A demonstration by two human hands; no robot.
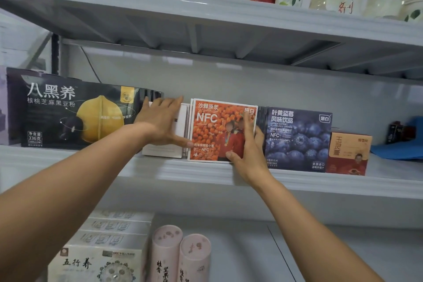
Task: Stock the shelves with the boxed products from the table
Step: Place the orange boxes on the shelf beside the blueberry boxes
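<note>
Now the right hand (pixel 248 152) pinches the orange box (pixel 217 130), shelving it. The flat left hand (pixel 160 121) braces the white box (pixel 163 150). Next, probably push it flush.

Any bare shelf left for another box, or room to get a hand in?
Best is the lower shelf, bare right of the pink tubes. The middle shelf is crowded: black box, white box, orange box, blue box, small red box in a row. Bare only along its front lip and before the blue cloth. Hands can pass above the box tops.
</note>
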